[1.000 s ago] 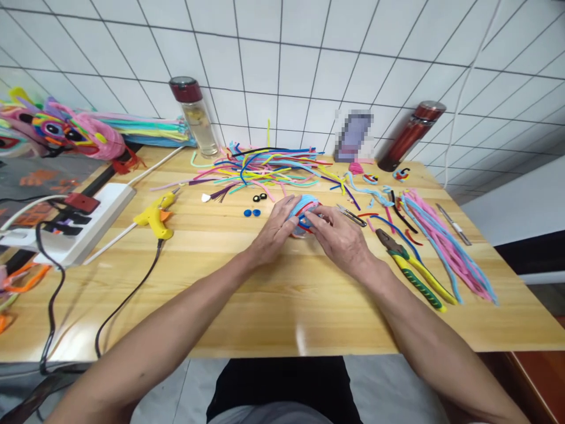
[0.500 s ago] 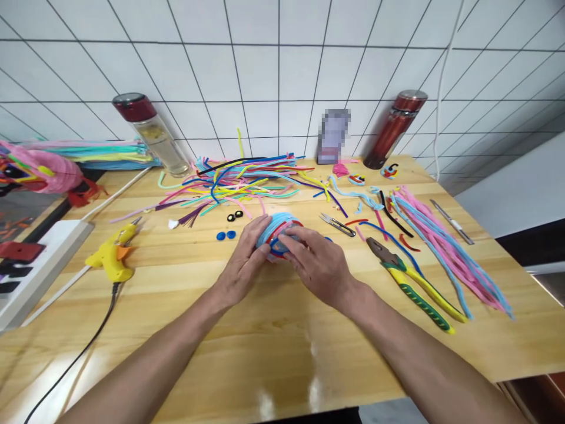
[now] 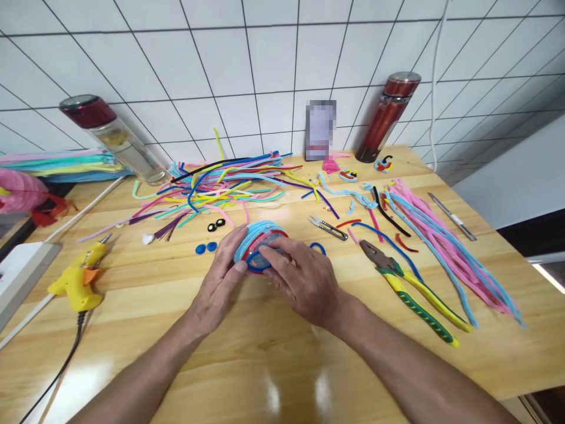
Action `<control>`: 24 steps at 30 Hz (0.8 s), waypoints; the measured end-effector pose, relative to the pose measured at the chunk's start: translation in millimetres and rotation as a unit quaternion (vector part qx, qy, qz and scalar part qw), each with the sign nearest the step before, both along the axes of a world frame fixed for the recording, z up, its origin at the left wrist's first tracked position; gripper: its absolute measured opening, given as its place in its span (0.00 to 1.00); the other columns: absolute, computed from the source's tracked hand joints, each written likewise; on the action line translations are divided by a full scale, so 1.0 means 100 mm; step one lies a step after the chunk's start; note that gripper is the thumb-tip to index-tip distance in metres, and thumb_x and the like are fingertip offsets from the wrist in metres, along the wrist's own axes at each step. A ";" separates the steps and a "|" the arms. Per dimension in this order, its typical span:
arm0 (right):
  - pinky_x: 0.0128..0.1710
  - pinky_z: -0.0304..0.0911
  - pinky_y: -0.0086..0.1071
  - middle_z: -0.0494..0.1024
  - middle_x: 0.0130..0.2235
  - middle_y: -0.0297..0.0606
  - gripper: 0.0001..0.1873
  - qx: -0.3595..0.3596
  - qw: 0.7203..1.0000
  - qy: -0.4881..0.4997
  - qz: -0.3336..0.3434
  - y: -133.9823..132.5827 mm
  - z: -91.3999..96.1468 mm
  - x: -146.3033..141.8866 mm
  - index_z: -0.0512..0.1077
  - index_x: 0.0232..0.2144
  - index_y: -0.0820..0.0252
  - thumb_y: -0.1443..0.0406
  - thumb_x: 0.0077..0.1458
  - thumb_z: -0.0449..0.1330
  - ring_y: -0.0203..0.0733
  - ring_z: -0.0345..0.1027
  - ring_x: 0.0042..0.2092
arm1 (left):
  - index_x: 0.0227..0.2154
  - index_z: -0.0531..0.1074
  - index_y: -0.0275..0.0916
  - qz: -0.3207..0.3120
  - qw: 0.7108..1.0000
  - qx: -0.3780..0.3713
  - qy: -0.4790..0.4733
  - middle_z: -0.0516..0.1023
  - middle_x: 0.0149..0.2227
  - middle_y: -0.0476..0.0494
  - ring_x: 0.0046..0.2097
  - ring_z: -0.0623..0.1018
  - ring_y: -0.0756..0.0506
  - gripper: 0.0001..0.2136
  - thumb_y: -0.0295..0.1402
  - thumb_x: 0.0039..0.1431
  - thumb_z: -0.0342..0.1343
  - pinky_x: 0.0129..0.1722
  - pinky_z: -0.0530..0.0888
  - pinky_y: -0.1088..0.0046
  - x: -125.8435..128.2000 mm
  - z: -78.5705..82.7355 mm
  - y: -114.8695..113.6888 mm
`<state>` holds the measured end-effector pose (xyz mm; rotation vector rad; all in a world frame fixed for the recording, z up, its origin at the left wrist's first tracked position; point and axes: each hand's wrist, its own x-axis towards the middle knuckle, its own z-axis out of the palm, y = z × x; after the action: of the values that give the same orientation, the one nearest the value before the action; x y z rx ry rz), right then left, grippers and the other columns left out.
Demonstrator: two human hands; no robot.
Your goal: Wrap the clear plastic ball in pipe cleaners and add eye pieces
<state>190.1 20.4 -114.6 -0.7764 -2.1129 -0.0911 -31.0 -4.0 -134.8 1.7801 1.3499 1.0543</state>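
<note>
Between my hands is a rounded craft piece (image 3: 260,231) wound with light-blue pipe cleaner, with red and dark-blue strips across its front. My left hand (image 3: 220,271) is wrapped round its left side, thumb at the front edge. The fingers of my right hand (image 3: 300,268) curl over its right side, pressing on the front by the dark-blue strip; my palm hides part of it. A dark-blue pipe cleaner loop (image 3: 318,248) lies just right of my right hand. Left of the piece are two blue discs (image 3: 206,248) and two small black rounds (image 3: 216,225).
Loose pipe cleaners (image 3: 229,182) are heaped at the back. A yellow glue gun (image 3: 82,277) lies left, near a white power strip (image 3: 26,265). Snips (image 3: 329,227), pliers (image 3: 406,288), a craft knife (image 3: 452,218) and a pink-and-blue bundle (image 3: 450,247) lie right. A glass bottle (image 3: 128,147) and red flask (image 3: 388,118) stand behind.
My view has shifted to the right, so most things sit further left in it. Both hands stay on the craft piece, its front tilted slightly more into view. The dark-blue loop shows more fully.
</note>
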 end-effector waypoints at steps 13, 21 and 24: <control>0.46 0.74 0.35 0.81 0.49 0.49 0.15 -0.009 1.000 0.015 0.003 0.01 0.00 -0.01 0.75 0.54 0.63 0.67 0.68 0.60 0.44 0.77 0.48 | 0.72 0.60 0.50 0.000 1.000 -0.018 -0.017 0.55 0.76 0.45 0.77 0.51 0.35 0.28 0.47 0.72 0.50 0.77 0.50 0.47 -0.02 -0.02 0.00; 0.49 0.74 0.42 0.81 0.50 0.50 0.15 -0.008 1.000 0.018 -0.003 0.02 0.01 0.00 0.76 0.54 0.60 0.65 0.69 0.57 0.47 0.74 0.49 | 0.75 0.52 0.50 0.015 0.996 -0.068 -0.063 0.48 0.78 0.46 0.78 0.50 0.36 0.32 0.47 0.72 0.52 0.77 0.51 0.51 -0.01 -0.03 -0.02; 0.51 0.74 0.42 0.80 0.51 0.48 0.16 -0.015 1.000 0.013 -0.002 0.03 0.00 0.02 0.76 0.56 0.57 0.66 0.69 0.57 0.47 0.74 0.50 | 0.74 0.53 0.49 0.015 0.995 -0.077 -0.068 0.49 0.78 0.45 0.77 0.51 0.35 0.33 0.48 0.71 0.52 0.76 0.53 0.52 0.00 -0.01 -0.02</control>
<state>192.1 23.1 -114.1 -0.7958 -2.0918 -0.0507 -31.1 -5.8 -135.8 1.5523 1.3386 1.0390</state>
